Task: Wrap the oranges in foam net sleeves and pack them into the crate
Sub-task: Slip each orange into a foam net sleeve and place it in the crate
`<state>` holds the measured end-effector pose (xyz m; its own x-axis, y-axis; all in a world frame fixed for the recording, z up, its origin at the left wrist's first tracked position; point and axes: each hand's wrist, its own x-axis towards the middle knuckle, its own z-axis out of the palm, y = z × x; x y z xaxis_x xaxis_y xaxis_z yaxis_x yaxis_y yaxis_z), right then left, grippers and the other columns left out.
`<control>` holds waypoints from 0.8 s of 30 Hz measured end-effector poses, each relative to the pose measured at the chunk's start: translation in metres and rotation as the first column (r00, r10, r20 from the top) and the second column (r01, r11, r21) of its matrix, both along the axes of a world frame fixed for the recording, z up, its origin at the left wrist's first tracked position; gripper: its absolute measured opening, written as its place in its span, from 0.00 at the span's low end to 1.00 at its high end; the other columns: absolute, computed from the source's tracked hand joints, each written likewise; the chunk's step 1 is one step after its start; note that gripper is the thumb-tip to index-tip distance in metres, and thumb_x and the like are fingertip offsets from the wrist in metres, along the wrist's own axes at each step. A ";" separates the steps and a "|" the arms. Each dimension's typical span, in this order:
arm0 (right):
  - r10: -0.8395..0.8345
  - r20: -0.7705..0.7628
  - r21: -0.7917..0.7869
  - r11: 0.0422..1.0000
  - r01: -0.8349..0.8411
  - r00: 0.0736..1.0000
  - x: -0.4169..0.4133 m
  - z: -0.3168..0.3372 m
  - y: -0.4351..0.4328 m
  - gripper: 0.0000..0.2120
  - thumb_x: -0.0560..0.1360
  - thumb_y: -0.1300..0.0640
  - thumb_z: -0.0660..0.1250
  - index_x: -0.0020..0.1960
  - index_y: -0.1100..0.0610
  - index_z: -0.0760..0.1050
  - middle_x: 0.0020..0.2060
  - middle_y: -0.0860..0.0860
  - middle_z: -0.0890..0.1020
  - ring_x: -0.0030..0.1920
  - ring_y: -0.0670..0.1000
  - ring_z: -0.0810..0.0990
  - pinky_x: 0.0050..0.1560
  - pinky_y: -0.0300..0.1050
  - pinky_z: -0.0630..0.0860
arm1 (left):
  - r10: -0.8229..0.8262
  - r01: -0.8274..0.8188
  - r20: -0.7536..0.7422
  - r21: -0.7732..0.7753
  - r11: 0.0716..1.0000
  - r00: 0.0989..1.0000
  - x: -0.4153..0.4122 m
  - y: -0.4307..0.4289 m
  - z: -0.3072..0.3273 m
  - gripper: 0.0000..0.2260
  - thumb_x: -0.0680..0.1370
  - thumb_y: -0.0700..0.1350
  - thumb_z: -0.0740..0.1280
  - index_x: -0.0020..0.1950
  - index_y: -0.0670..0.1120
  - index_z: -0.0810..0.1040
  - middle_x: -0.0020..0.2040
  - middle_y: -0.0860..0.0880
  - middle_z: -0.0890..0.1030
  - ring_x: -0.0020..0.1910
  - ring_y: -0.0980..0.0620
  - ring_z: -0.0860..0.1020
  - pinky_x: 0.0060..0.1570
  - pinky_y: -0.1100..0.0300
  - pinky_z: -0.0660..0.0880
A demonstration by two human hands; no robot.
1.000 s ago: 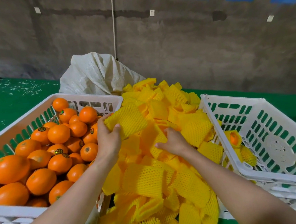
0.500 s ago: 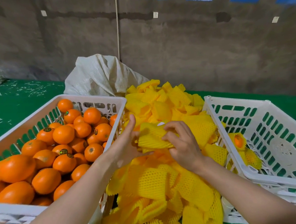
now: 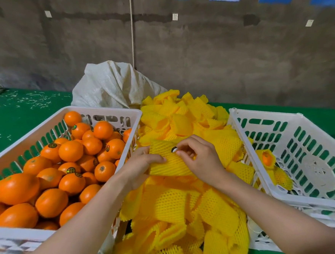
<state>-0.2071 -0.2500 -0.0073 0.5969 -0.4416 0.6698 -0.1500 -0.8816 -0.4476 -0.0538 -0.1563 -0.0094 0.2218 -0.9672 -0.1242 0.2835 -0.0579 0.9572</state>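
Note:
A yellow foam net sleeve (image 3: 170,162) is held flat above the big pile of sleeves (image 3: 188,204) in the middle. My left hand (image 3: 139,166) grips its left edge, thumb on top. My right hand (image 3: 200,158) pinches its upper right part with curled fingers; a small dark and white spot shows at the fingertips. A white crate (image 3: 102,113) on the left is full of loose oranges (image 3: 71,151). The white crate (image 3: 270,189) on the right holds a sleeved orange (image 3: 267,158) and another sleeved one (image 3: 283,178) near its left wall.
A white woven sack (image 3: 116,84) stands behind the sleeve pile. Everything sits on a green surface (image 3: 13,115) with white shreds scattered at the far left. A grey concrete wall rises behind, with a cord (image 3: 131,26) hanging down it.
Both hands lifted one sleeve out of the pile and brought it between them. The right hand moved from resting on the pile to pinching the sleeve's top.

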 end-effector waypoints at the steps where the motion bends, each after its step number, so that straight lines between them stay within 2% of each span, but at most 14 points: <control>1: -0.001 -0.004 -0.023 1.000 0.001 1.000 0.000 -0.001 0.000 0.02 0.70 0.66 0.71 0.42 0.64 0.79 0.38 0.56 0.79 0.37 0.47 0.75 0.38 0.38 0.71 | -0.016 0.016 0.014 0.000 1.000 1.000 -0.001 0.001 0.001 0.16 0.69 0.39 0.71 0.56 0.44 0.79 0.54 0.45 0.83 0.52 0.47 0.81 0.47 0.52 0.77; 3: 0.013 -0.029 -0.089 0.996 -0.016 0.999 -0.001 -0.002 0.001 0.01 0.70 0.67 0.70 0.40 0.64 0.78 0.37 0.56 0.78 0.37 0.49 0.76 0.37 0.42 0.71 | -0.025 0.027 0.107 -0.016 1.000 0.994 -0.004 0.000 0.000 0.18 0.67 0.46 0.73 0.56 0.48 0.80 0.54 0.50 0.84 0.54 0.51 0.81 0.49 0.55 0.77; 5: 0.033 -0.051 -0.087 0.995 -0.037 0.998 -0.002 -0.002 0.002 0.01 0.71 0.66 0.68 0.41 0.64 0.77 0.38 0.56 0.78 0.38 0.52 0.78 0.37 0.46 0.73 | 0.032 -0.023 0.252 -0.036 0.999 0.967 -0.007 -0.002 -0.003 0.14 0.67 0.45 0.73 0.52 0.50 0.81 0.50 0.52 0.84 0.54 0.51 0.81 0.48 0.59 0.78; 7: 0.017 0.015 0.100 0.995 -0.019 1.000 -0.003 0.001 0.002 0.03 0.74 0.65 0.66 0.42 0.60 0.75 0.37 0.54 0.79 0.36 0.53 0.80 0.36 0.51 0.76 | 0.075 -0.076 0.365 -0.013 0.997 0.928 -0.004 -0.005 -0.008 0.12 0.69 0.42 0.73 0.52 0.49 0.80 0.50 0.52 0.84 0.54 0.49 0.80 0.49 0.58 0.78; 9: -0.021 0.108 0.353 0.935 -0.019 0.994 -0.003 0.008 -0.001 0.09 0.76 0.65 0.65 0.41 0.53 0.71 0.35 0.51 0.80 0.32 0.50 0.81 0.34 0.53 0.78 | 0.041 -0.063 0.398 0.043 0.997 0.916 -0.002 -0.005 -0.012 0.14 0.71 0.40 0.73 0.54 0.49 0.78 0.53 0.52 0.82 0.56 0.49 0.79 0.49 0.60 0.77; 11: -0.023 0.124 0.448 0.893 -0.035 0.992 -0.005 0.011 -0.003 0.11 0.75 0.66 0.66 0.39 0.52 0.71 0.34 0.49 0.80 0.31 0.48 0.81 0.35 0.51 0.78 | -0.029 -0.010 0.489 0.078 0.997 0.872 -0.003 -0.004 -0.011 0.16 0.71 0.40 0.73 0.57 0.52 0.77 0.58 0.55 0.78 0.61 0.53 0.75 0.48 0.67 0.74; 12: -0.015 0.101 0.434 0.900 -0.030 0.995 -0.006 0.011 -0.003 0.11 0.74 0.66 0.67 0.39 0.53 0.72 0.33 0.48 0.79 0.32 0.48 0.80 0.36 0.49 0.77 | -0.049 0.000 0.563 0.087 0.996 0.825 -0.005 -0.003 -0.010 0.21 0.71 0.41 0.74 0.61 0.54 0.74 0.61 0.56 0.73 0.63 0.56 0.69 0.51 0.69 0.70; 14: 0.005 0.046 0.349 0.937 -0.021 0.999 -0.007 0.008 0.001 0.07 0.72 0.67 0.69 0.39 0.57 0.75 0.33 0.48 0.78 0.33 0.46 0.78 0.36 0.41 0.75 | -0.013 0.002 0.640 0.018 1.000 0.768 -0.011 -0.001 -0.006 0.32 0.69 0.42 0.75 0.69 0.58 0.66 0.66 0.59 0.65 0.66 0.60 0.61 0.59 0.65 0.64; 15: 0.013 0.033 0.301 0.954 -0.023 0.999 -0.007 0.006 0.003 0.05 0.71 0.68 0.70 0.40 0.60 0.76 0.33 0.48 0.79 0.34 0.45 0.77 0.36 0.37 0.73 | 0.039 -0.015 0.625 -0.044 0.999 0.780 -0.013 0.000 -0.004 0.33 0.69 0.43 0.75 0.70 0.59 0.66 0.68 0.59 0.64 0.68 0.60 0.60 0.62 0.62 0.63; 17: 0.020 0.038 0.217 0.976 -0.028 0.999 -0.008 0.002 0.007 0.03 0.70 0.69 0.70 0.41 0.64 0.77 0.34 0.52 0.80 0.35 0.44 0.76 0.36 0.32 0.71 | 0.167 -0.106 0.516 -0.146 0.984 0.840 -0.017 0.004 0.005 0.23 0.69 0.49 0.73 0.63 0.57 0.74 0.68 0.55 0.68 0.69 0.57 0.64 0.65 0.56 0.65; 19: 0.030 0.063 0.182 0.982 -0.041 0.998 -0.006 0.001 0.009 0.03 0.69 0.70 0.70 0.41 0.65 0.77 0.35 0.55 0.81 0.36 0.45 0.76 0.36 0.31 0.71 | 0.242 -0.162 0.496 -0.200 0.966 0.834 -0.018 0.009 0.012 0.13 0.69 0.52 0.70 0.52 0.52 0.82 0.61 0.49 0.75 0.62 0.55 0.71 0.61 0.56 0.68; 22: 0.054 0.070 0.189 0.980 -0.067 0.996 -0.002 0.000 0.017 0.04 0.69 0.68 0.71 0.42 0.65 0.78 0.36 0.53 0.81 0.37 0.47 0.77 0.37 0.36 0.74 | 0.279 -0.170 0.612 -0.231 0.958 0.740 -0.020 0.015 0.016 0.02 0.72 0.44 0.72 0.40 0.49 0.84 0.41 0.48 0.82 0.41 0.57 0.78 0.43 0.61 0.73; 24: 0.094 0.061 0.269 0.957 -0.107 0.994 0.000 0.001 0.023 0.06 0.69 0.69 0.71 0.43 0.61 0.78 0.37 0.50 0.80 0.37 0.45 0.78 0.39 0.37 0.76 | 0.316 -0.219 0.608 -0.230 0.948 0.728 -0.019 0.021 0.015 0.06 0.73 0.42 0.72 0.36 0.50 0.82 0.33 0.49 0.81 0.32 0.58 0.76 0.37 0.58 0.73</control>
